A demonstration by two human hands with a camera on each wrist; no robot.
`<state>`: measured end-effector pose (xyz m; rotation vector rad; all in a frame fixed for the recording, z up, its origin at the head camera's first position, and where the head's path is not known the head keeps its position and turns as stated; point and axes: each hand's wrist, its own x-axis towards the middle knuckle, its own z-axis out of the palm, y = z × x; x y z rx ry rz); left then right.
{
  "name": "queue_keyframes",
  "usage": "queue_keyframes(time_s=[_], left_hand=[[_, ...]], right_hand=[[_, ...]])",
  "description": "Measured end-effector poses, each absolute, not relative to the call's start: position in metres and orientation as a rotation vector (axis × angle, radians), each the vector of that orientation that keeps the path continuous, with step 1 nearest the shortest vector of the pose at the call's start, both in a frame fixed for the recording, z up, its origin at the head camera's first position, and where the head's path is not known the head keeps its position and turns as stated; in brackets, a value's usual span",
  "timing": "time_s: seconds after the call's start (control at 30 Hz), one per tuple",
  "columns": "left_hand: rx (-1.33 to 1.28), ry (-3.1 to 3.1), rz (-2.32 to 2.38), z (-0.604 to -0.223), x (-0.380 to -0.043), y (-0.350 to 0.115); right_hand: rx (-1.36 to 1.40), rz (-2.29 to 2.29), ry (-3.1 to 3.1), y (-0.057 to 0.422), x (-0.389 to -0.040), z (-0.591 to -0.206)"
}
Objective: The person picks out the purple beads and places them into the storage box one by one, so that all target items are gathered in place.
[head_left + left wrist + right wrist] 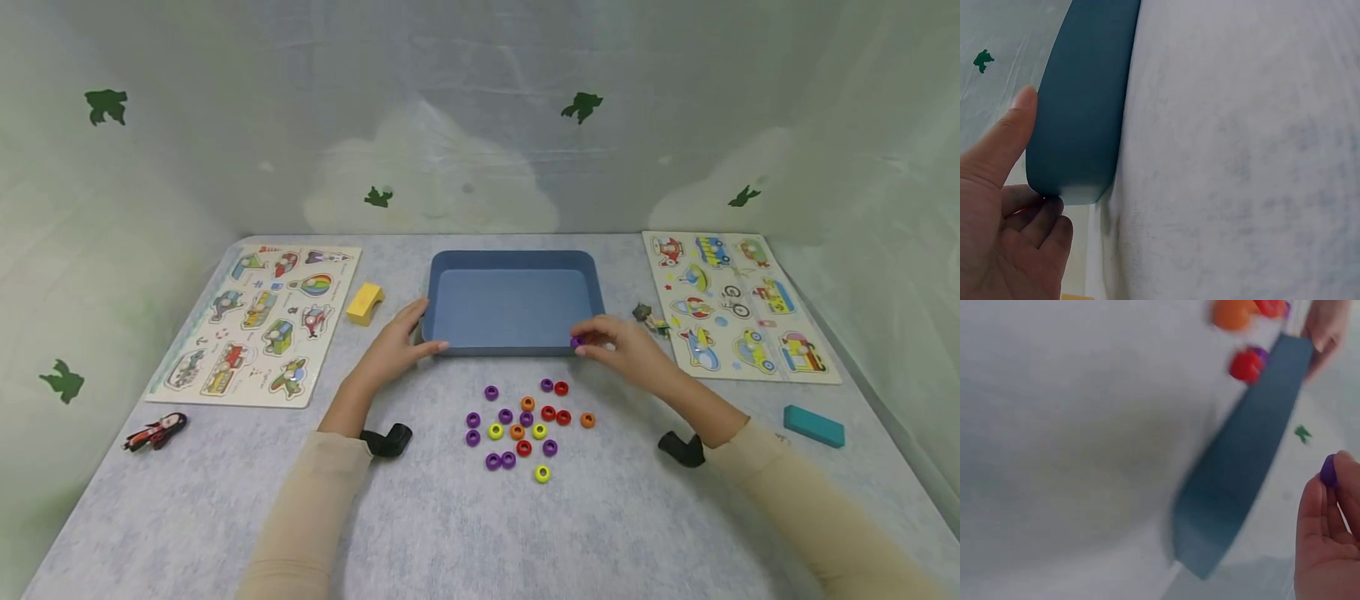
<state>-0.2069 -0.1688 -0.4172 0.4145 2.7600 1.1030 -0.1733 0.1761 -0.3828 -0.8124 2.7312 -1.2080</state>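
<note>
A blue rectangular tray (517, 304) lies at the back middle of the table. At its near left corner my left hand (393, 343) grips the tray, thumb along the front rim and fingers by the side wall; in the left wrist view the fingers (1047, 222) curl against the tray's corner (1079, 156). My right hand (626, 350) pinches a purple bead (1329, 471) between thumb and fingertips, right at the tray's near right corner. In front of the tray lie several loose beads: purple (491, 392), red (523, 448), orange (588, 420) and yellow (542, 473).
Picture puzzle boards lie at left (255, 329) and right (738, 308). A yellow block (365, 303) sits left of the tray, a small figurine (651, 319) right of it. Farther out are a doll (155, 431) and a teal block (813, 426). Fabric walls (465, 108) enclose the table.
</note>
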Motion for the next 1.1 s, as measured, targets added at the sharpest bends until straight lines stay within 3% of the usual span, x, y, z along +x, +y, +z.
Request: queue_keyframes(time_s=[0.3, 0.57, 0.9, 1.1], left_hand=[[0.389, 2.730, 1.147, -0.416, -0.206, -0.169], [0.371, 2.718, 1.180, -0.417, -0.206, -0.169], [0.344, 2.707, 1.183, -0.417, -0.205, -0.167], [0.352, 2.705, 1.186, -0.417, -0.205, -0.167]], right_hand=[[-0.584, -1.247, 2.717, 0.149, -0.232, -0.391], [-0.484, -1.111, 2.720, 0.139, -0.256, -0.415], [-0.483, -1.110, 2.706, 0.137, -0.249, -0.408], [-0.753, -1.384, 2.652, 0.142, -0.216, -0.390]])
